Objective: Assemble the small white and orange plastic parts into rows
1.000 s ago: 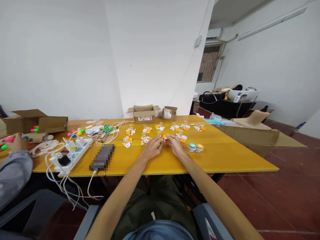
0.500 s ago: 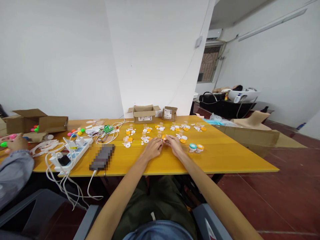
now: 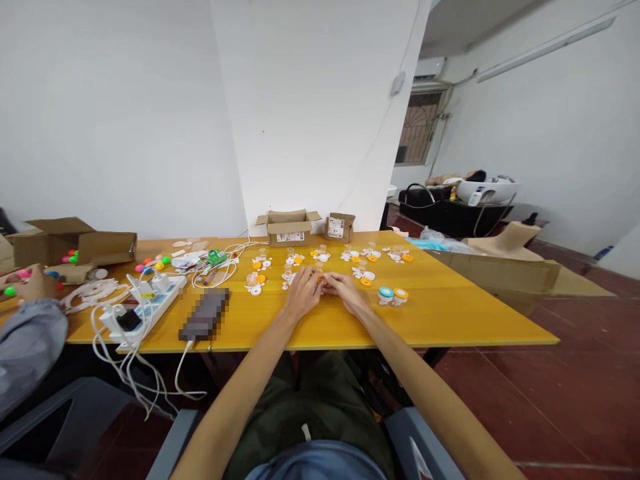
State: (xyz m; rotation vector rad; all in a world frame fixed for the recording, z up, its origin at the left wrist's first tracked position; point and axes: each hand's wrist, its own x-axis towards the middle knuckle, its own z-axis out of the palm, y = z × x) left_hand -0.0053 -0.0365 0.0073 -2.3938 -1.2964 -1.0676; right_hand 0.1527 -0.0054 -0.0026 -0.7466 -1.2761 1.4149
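Both hands meet over small parts on the yellow table (image 3: pixel 320 327). My left hand (image 3: pixel 303 295) has its fingers curled round an orange plastic part (image 3: pixel 319 281), mostly hidden. Pinched from the other side, the same part is at the fingertips of my right hand (image 3: pixel 346 292). Just behind the fingers shows the rim of a clear cup (image 3: pixel 319 265). Near the right hand lie an orange ring (image 3: pixel 367 282) and a white disc (image 3: pixel 369 275). Two clear jars stand further right, one with a teal-rimmed lid (image 3: pixel 385 293), one with an orange-rimmed lid (image 3: pixel 401 294).
Groups of small white and orange parts (image 3: pixel 256 291) with clear cups spread across the table. Cardboard boxes (image 3: pixel 289 233) stand at the back. Left are a phone-like pixelated device (image 3: pixel 205 315), a power strip (image 3: pixel 155 310) with cables, coloured balls (image 3: pixel 159 266) and another person's hand (image 3: pixel 37 285).
My left hand has moved slightly up, its fingers now reaching over the orange part. That part has shifted left between the hands. The other person's hand has moved a little.
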